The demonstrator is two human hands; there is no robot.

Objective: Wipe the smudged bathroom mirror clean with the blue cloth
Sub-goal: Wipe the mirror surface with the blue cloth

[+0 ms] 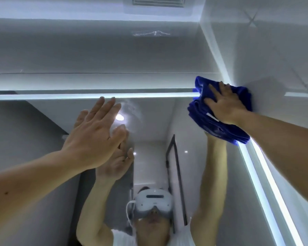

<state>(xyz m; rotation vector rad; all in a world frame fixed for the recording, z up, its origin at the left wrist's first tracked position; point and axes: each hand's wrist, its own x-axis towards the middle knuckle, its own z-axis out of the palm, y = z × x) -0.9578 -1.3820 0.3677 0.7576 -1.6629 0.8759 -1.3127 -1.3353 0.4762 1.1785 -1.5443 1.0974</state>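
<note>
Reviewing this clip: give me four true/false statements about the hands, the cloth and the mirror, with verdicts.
1. The right hand presses the crumpled blue cloth against the upper right corner of the large wall mirror. True.
2. The left hand grips a spray bottle. False: it is open, fingers straight, holding nothing.
3. A hazy whitish smudge shows on the glass by the left fingertips. True.
4. The cloth sits at the mirror's left edge. False: it is beside the glowing white light strip on the right edge.
</note>
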